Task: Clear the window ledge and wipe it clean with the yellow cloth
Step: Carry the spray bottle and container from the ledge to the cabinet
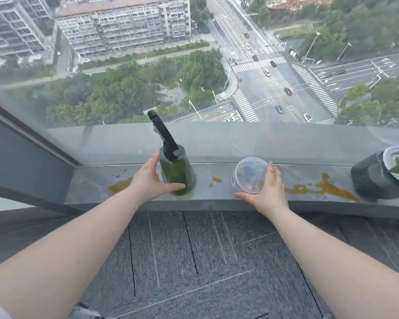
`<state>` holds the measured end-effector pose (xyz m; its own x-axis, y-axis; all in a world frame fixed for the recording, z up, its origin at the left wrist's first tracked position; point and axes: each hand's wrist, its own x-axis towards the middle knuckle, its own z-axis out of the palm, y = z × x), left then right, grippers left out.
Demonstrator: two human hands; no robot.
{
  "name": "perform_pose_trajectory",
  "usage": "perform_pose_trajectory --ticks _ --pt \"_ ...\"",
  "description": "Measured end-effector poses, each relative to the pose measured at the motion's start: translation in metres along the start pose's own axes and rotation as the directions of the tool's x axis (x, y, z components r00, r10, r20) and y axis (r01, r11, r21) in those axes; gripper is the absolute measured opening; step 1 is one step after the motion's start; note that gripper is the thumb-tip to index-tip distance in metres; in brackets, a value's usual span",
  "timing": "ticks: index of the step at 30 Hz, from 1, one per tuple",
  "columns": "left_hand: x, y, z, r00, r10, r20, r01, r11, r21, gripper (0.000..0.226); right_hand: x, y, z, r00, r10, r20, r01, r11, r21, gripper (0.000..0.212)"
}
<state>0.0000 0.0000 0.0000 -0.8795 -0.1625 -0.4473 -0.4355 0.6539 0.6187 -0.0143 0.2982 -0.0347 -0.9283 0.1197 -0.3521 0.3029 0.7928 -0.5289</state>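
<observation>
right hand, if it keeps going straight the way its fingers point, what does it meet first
Probably the window glass above the grey ledge. The right hand points up alongside the clear round plastic tub, though depth is unclear.

Ledge [97, 180]: bottle [176, 173] left, tub [249, 174] middle, pot [376, 178] right.
</observation>
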Motion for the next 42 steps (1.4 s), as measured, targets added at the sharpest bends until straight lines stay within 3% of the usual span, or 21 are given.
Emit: perform_pose_trajectory --ticks 3,12,24,33,42 --pt "-0.004 0.009 0.008 0.999 0.025 -0.045 -0.027 0.998 -0.054 0.099 0.003 0.001 0.003 1.0 -0.004 -0.029 0.005 1.0 0.021 0.128" --pt "-0.011 0.018 0.018 0.987 -0.015 -0.161 -0.028 0.965 -0.262 0.067 -0.003 0.0 0.007 0.995 -0.045 -0.094 0.051 0.996 0.067 0.118" --pt "-0.056 0.046 -0.008 0.989 -0.004 -0.146 -0.05 0.928 -0.368 0.055 -0.042 -0.018 -0.033 0.997 -0.027 -0.065 0.03 0.998 0.056 0.116" --pt "-0.141 0.103 -0.073 0.993 -0.051 -0.105 0.02 0.96 -0.278 0.055 -0.124 -0.065 -0.129 0.999 0.035 0.008 -0.035 0.999 0.008 0.116" --pt "-0.257 0.199 -0.185 0.992 -0.072 -0.106 0.042 0.965 -0.258 0.06 -0.22 -0.154 -0.265 0.999 -0.035 0.022 0.036 0.996 -0.079 0.113"
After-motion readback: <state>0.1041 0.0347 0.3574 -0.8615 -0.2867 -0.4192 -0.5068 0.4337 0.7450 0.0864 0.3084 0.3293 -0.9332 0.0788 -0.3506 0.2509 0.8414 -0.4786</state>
